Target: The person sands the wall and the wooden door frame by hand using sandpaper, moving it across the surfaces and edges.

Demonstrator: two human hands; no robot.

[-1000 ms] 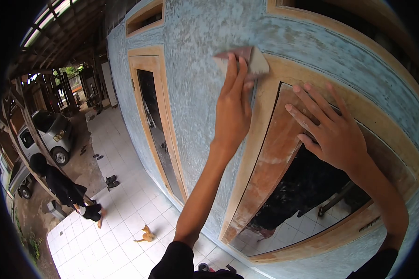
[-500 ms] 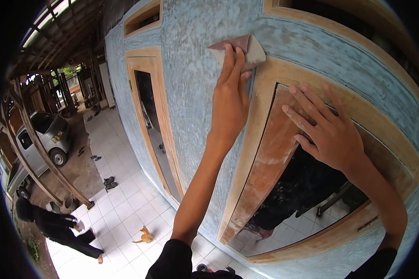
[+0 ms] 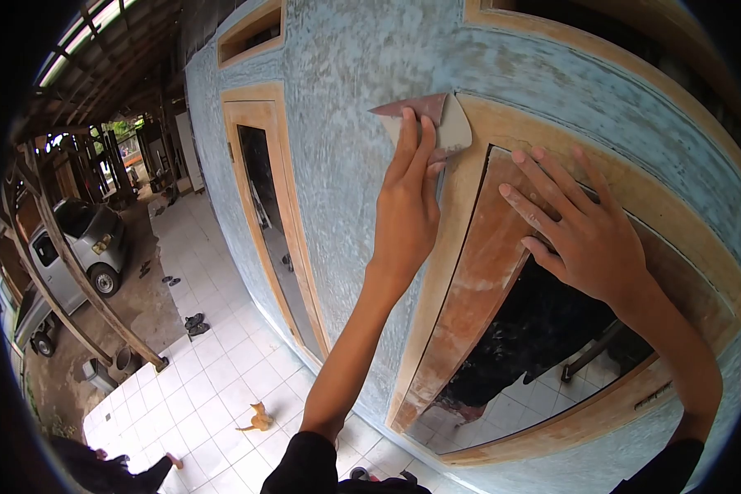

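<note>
With its fingers pressed over a folded sheet of sandpaper [image 3: 457, 128], my left hand [image 3: 407, 198] holds it against the blue wall [image 3: 337, 165]. The sheet is reddish-brown on one face and pale on the other, and it lies beside the upper left corner of a wooden frame [image 3: 465, 198]. My right hand [image 3: 589, 239] rests with fingers spread on the brown wooden sash [image 3: 490, 239] inside that frame. Pale dust marks the fingers of the right hand. Dark glass below reflects the floor tiles.
An orange cat [image 3: 259, 418] sits on the white tiled floor [image 3: 198, 395]. At the lower left is a person in dark clothing [image 3: 111, 471]. Black shoes [image 3: 195, 323] lie near the tile edge. A silver vehicle [image 3: 78, 247] stands behind wooden posts [image 3: 95, 296].
My left hand has slid the sandpaper downward along the wall beside the frame. My right hand stays in place. The person at lower left has moved down, partly out of view.
</note>
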